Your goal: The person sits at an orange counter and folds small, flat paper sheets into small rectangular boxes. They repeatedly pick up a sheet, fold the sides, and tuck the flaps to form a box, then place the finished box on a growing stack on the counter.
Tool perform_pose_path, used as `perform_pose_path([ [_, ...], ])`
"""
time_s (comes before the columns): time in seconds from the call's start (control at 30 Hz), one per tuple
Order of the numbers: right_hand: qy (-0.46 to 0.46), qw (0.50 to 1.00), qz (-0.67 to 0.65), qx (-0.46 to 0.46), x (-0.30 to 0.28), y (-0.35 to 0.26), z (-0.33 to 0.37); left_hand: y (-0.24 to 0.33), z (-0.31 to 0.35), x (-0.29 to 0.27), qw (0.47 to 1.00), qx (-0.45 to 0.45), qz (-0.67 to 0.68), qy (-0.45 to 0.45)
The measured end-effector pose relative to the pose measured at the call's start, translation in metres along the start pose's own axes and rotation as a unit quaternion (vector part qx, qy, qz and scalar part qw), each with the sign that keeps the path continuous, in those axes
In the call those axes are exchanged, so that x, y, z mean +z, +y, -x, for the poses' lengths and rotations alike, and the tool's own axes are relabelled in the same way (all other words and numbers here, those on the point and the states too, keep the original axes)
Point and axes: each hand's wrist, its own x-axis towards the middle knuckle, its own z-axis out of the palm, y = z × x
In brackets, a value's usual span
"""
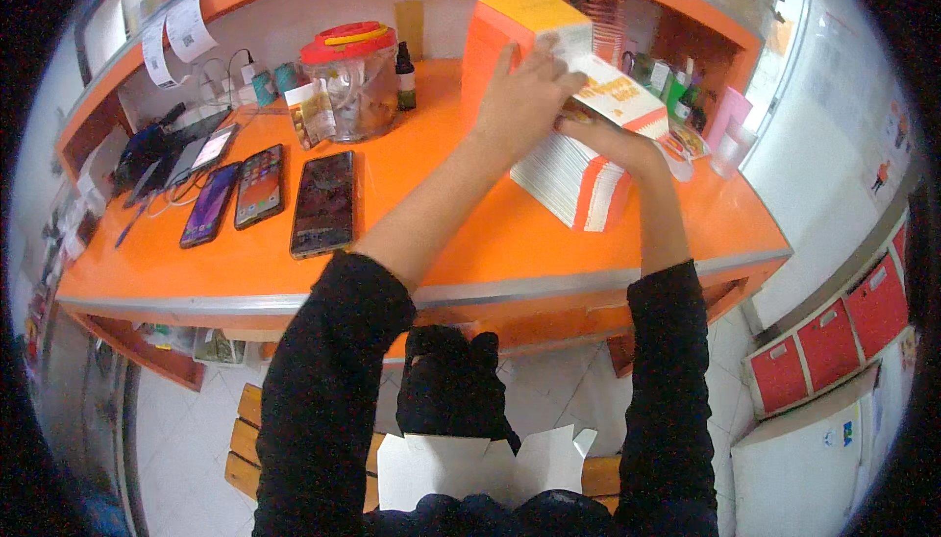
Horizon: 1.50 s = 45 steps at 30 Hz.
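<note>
My left hand (524,96) and right hand (598,130) both grip a small orange-and-white carton (622,94), long axis toward four o'clock, above the stack of flat cartons (573,184).

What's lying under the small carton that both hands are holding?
Under the small carton, a stack of flat orange-and-white cartons lies on the orange counter. The left hand and right hand cover the stack's top, so anything between is hidden.

The right hand (598,135) is mostly hidden behind the flat carton (622,96), so its grip cannot be judged. On the orange counter (470,233), the contents of the clear jar (348,86) left of that carton are too blurred to tell.
</note>
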Motion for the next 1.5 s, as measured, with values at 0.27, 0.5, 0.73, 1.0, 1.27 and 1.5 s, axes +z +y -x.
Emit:
perform_pose_path([
  [0.27,0.133,0.864,0.485,-0.017,0.025,-0.017,0.028,0.025,-0.018,-0.016,0.982,-0.101,-0.041,-0.156],
  [0.5,0.143,0.797,0.575,-0.118,0.101,-0.054,0.117,0.01,0.019,-0.004,0.981,-0.131,0.045,-0.134],
  [0.73,0.168,0.837,0.494,-0.165,0.067,-0.136,-0.006,0.03,0.021,-0.007,0.976,-0.168,0.12,-0.065],
  [1.0,0.029,0.767,0.641,-0.014,0.049,-0.041,-0.12,0.032,0.041,-0.009,0.971,-0.18,0.113,-0.105],
  [1.27,-0.025,0.773,0.632,0.038,0.05,-0.061,-0.122,0.067,0.067,-0.133,0.958,-0.094,0.115,-0.244],
  [1.5,0.223,0.834,0.487,-0.137,0.038,-0.014,-0.101,0.109,0.192,-0.181,0.794,-0.013,0.393,-0.463],
])
